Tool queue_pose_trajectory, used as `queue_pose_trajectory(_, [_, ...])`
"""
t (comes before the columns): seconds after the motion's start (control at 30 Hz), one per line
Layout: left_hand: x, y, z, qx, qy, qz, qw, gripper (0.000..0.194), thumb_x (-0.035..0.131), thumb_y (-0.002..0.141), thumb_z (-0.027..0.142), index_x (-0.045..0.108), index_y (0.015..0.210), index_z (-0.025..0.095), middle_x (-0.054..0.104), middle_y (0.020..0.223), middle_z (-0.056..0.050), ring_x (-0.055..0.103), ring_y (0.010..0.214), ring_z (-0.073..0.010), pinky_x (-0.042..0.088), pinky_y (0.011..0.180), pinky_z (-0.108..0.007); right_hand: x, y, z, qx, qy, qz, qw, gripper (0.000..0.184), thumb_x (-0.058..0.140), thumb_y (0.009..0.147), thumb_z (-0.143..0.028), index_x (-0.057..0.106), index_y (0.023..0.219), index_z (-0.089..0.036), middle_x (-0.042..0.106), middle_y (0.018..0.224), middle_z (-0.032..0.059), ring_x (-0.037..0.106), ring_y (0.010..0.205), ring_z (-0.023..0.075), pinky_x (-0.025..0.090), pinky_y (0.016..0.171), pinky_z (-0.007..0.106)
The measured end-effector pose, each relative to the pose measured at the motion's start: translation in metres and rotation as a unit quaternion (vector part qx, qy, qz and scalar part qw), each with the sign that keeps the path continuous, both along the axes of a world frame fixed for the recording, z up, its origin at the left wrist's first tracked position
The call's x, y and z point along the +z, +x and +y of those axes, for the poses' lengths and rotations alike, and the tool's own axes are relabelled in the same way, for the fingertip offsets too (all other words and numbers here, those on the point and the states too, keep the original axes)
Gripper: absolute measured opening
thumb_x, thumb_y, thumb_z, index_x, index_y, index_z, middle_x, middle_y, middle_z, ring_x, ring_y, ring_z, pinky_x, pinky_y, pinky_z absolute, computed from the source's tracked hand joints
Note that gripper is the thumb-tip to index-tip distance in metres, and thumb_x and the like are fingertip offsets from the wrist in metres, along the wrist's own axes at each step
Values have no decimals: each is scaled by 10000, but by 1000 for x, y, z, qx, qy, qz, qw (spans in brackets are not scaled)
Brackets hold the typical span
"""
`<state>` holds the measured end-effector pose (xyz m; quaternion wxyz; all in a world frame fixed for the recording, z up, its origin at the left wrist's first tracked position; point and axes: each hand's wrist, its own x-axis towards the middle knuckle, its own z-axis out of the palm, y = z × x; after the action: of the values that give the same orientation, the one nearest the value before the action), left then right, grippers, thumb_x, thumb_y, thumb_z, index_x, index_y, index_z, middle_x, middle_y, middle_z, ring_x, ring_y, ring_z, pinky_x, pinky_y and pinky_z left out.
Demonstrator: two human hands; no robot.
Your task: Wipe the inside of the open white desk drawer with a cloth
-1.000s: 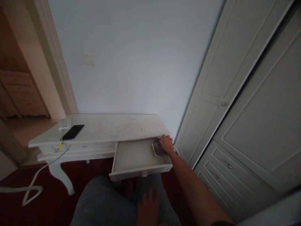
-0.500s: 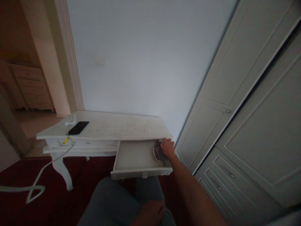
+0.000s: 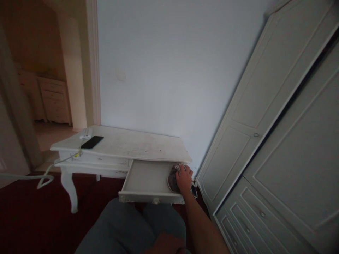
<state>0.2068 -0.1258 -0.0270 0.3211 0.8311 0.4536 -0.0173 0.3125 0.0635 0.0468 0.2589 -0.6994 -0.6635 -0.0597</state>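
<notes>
My right hand (image 3: 184,179) reaches into the pulled-out drawer (image 3: 143,194) of a white desk. Its fingers are curled over a brown, patterned, soft-looking thing with a pale rim (image 3: 173,183), whose exact kind I cannot make out. That thing sits at the drawer's right side, its right part hidden by my hand. Low over my lap, at the bottom edge, is my left hand (image 3: 166,243), dim and blurred, with its fingers not readable.
A black phone (image 3: 92,142) and a small white box (image 3: 86,133) lie on the left of the desktop (image 3: 137,141). A white cable (image 3: 46,176) hangs off to the left. Right of the drawer is a dark object (image 3: 194,190). A wardrobe (image 3: 246,141) stands on the right.
The view has shifted slightly. My right hand remains on the brown patterned thing in the drawer, now nearer the drawer's front right. My left hand has sunk lower toward the bottom edge.
</notes>
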Motion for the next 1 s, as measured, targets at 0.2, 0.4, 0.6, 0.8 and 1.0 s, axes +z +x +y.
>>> queue_pose_trajectory(0.2, [38, -4, 2, 7, 34, -112, 993, 390, 415, 995, 414, 764, 1123, 297, 803, 1176, -100, 754, 1102, -316, 573, 941, -440, -5, 3, 5, 5, 9, 47, 999, 404, 541, 970, -287, 634, 1362, -246, 515, 1454, 146, 474, 1250, 337, 416, 1020, 433])
queue_pose_trajectory(0.4, [48, -11, 3, 20, 60, -94, 994, 416, 365, 1026, 408, 734, 1141, 256, 791, 1143, -96, 734, 1083, -284, 550, 919, -397, -9, 5, 8, 0, 14, 63, 998, 427, 540, 968, -305, 622, 1382, -247, 506, 1458, 127, 461, 1243, 321, 382, 1056, 417])
queue_pose_trajectory(0.6, [51, -38, 3, 47, 81, -78, 992, 399, 382, 1037, 455, 721, 1068, 248, 779, 1090, -91, 728, 1059, -286, 536, 896, -391, -7, 6, 8, 6, 15, 75, 997, 425, 545, 964, -313, 622, 1377, -247, 513, 1453, 128, 458, 1251, 317, 353, 1080, 429])
queue_pose_trajectory(0.8, [63, -92, 14, 206, 310, -166, 913, 475, 278, 1089, 412, 688, 911, 249, 746, 1008, -78, 671, 1020, -255, 480, 1017, -411, -6, 13, 20, 17, 5, 103, 995, 403, 576, 937, -301, 657, 1321, -208, 597, 1360, 152, 494, 1288, 310, 345, 1101, 425])
queue_pose_trajectory(1.0, [81, -187, 64, 444, 462, -63, 765, 398, 346, 1046, 386, 674, 1153, 188, 692, 1205, -143, 615, 1105, -314, 490, 979, -470, 2, 46, 39, 61, -35, 158, 985, 386, 548, 927, -343, 694, 1258, -208, 736, 1160, 84, 653, 1101, 267, 476, 963, 351])
